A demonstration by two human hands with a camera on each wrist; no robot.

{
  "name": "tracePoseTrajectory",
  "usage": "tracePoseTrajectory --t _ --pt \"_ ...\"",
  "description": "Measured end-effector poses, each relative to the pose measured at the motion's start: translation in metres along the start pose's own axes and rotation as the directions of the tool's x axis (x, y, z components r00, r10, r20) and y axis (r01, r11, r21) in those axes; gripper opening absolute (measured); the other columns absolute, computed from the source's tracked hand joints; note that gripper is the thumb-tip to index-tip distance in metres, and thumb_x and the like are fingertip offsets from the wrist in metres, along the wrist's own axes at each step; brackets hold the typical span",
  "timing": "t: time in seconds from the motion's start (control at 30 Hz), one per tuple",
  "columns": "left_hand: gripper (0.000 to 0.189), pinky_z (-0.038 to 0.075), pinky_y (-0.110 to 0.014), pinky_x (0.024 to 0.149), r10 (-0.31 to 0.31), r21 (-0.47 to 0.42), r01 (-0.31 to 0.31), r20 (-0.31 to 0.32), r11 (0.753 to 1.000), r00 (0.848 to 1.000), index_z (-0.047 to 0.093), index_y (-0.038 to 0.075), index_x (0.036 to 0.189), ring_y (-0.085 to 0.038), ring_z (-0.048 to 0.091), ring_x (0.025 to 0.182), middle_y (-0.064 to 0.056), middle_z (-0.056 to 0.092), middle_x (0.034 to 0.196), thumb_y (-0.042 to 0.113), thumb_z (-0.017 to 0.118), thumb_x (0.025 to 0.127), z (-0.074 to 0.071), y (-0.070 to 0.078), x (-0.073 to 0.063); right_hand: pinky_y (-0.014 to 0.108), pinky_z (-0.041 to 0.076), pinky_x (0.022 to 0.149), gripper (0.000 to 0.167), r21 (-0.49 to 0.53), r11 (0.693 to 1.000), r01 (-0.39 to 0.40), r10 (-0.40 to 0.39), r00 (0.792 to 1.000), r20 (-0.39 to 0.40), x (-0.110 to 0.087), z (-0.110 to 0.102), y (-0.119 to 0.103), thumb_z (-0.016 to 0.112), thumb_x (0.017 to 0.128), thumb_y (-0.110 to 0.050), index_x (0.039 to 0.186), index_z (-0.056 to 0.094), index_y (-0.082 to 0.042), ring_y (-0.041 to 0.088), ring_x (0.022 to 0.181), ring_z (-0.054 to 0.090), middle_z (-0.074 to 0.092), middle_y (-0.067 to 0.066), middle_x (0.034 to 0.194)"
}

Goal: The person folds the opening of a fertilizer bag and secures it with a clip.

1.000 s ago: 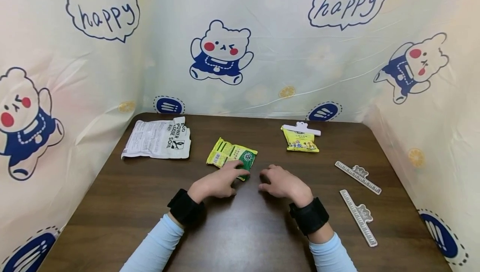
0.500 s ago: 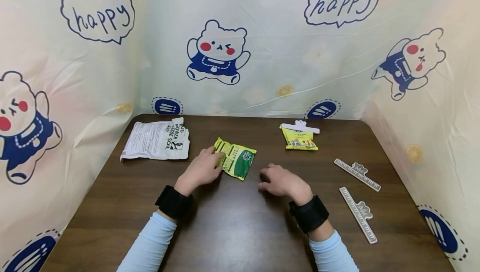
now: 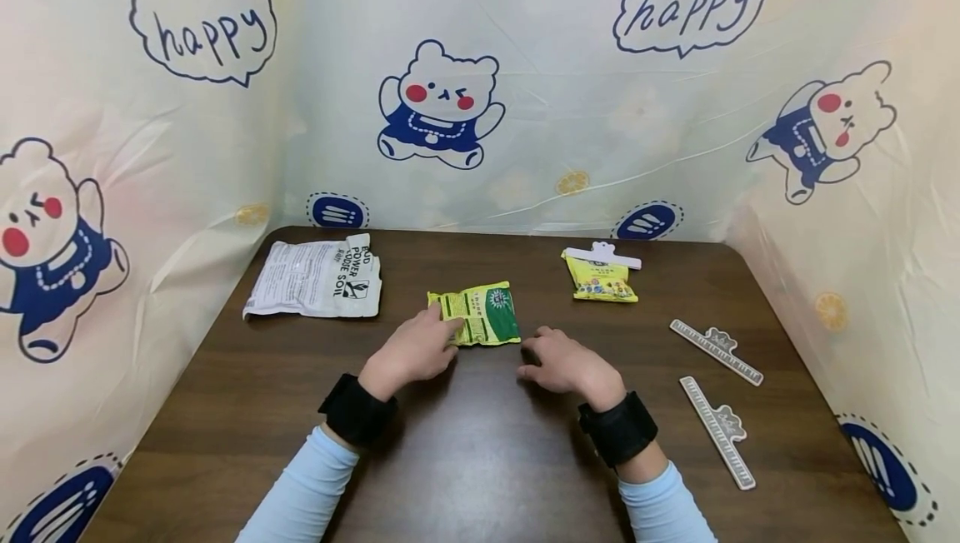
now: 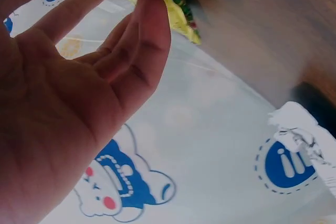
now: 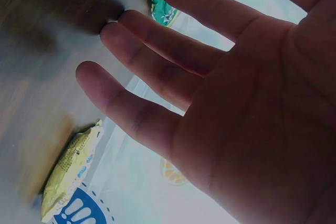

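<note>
A yellow-and-green snack packet (image 3: 483,314) lies flat in the middle of the table in the head view. My left hand (image 3: 416,345) rests its fingertips on the packet's left end, which they partly cover. In the left wrist view its fingers reach fairly straight onto the yellow packet (image 4: 181,17) at the top. Just right of the packet, my right hand (image 3: 566,364) rests at the table with loosely bent fingers and nothing held. The right wrist view shows its fingers (image 5: 147,77) spread, with the packet's green end (image 5: 164,9) beyond them.
A white soil bag (image 3: 315,278) lies at the back left. At the back right is a smaller yellow packet (image 3: 603,281) with a white clip (image 3: 603,256) along its top. Two pale ruler-like clips, an upper clip (image 3: 716,351) and a lower clip (image 3: 717,435), lie at the right.
My left hand has moved off the packet's right part to its left end. The packet has turned counterclockwise, so its long side now lies nearly level. My right hand stays in place.
</note>
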State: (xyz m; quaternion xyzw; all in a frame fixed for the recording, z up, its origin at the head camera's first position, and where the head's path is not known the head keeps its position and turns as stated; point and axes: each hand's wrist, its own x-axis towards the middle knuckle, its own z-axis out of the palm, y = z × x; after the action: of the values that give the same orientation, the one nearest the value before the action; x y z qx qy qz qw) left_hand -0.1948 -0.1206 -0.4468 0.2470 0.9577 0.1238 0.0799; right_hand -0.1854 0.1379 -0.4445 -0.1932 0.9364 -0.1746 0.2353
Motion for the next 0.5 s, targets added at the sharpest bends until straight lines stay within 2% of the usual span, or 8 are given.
tracePoseTrajectory --t 0.13,0.23,0.3,0.37,0.5 --pt "0.033 0.054 -0.047 0.076 0.015 -0.011 -0.014 0.034 1.000 0.999 0.068 0.007 0.133 -0.027 0.060 0.086 -0.019 0.057 0.112 0.020 0.071 0.103 -0.003 0.005 -0.003 0.052 0.044 0.108 0.047 0.004 1.000 -0.007 0.007 1.000 0.010 0.000 0.001 0.001 0.068 0.105 -0.027 0.143 0.062 0.000 0.035 0.131 0.052 0.052 0.022 0.146" --pt "0.037 0.053 -0.053 0.088 0.007 -0.020 -0.007 -0.002 1.000 1.000 0.068 0.008 0.137 -0.032 0.061 0.108 -0.020 0.059 0.127 0.023 0.070 0.103 -0.005 0.002 -0.002 0.053 0.043 0.110 0.048 0.001 1.000 -0.013 0.013 1.000 0.012 0.001 0.000 0.003 0.067 0.106 -0.028 0.145 0.061 0.001 0.036 0.135 0.050 0.050 0.024 0.150" --pt "0.043 0.048 -0.059 0.097 -0.013 -0.018 0.013 -0.041 1.000 0.999 0.065 0.009 0.143 -0.035 0.053 0.129 -0.021 0.055 0.142 0.024 0.069 0.104 -0.004 -0.003 0.000 0.053 0.042 0.111 0.049 -0.001 1.000 -0.015 0.015 1.000 0.007 0.001 -0.001 0.003 0.068 0.106 -0.027 0.145 0.060 0.001 0.037 0.137 0.049 0.049 0.024 0.151" --pt "0.048 0.042 -0.064 0.103 -0.032 -0.015 0.031 -0.064 0.999 0.997 0.060 0.009 0.148 -0.039 0.042 0.142 -0.022 0.048 0.152 0.025 0.069 0.104 -0.002 -0.010 0.003 0.053 0.042 0.111 0.051 -0.002 1.000 -0.015 0.015 1.000 0.004 0.001 -0.002 0.004 0.067 0.106 -0.027 0.146 0.058 0.002 0.038 0.138 0.048 0.048 0.025 0.152" --pt "0.053 0.040 -0.067 0.106 -0.048 -0.027 0.047 -0.026 0.999 0.999 0.055 0.009 0.153 -0.044 0.040 0.145 -0.026 0.046 0.154 0.024 0.067 0.104 0.004 -0.020 0.006 0.054 0.041 0.113 0.053 0.007 1.000 -0.014 0.014 1.000 0.011 0.001 -0.002 0.005 0.067 0.106 -0.027 0.149 0.056 0.002 0.039 0.141 0.046 0.047 0.026 0.154"
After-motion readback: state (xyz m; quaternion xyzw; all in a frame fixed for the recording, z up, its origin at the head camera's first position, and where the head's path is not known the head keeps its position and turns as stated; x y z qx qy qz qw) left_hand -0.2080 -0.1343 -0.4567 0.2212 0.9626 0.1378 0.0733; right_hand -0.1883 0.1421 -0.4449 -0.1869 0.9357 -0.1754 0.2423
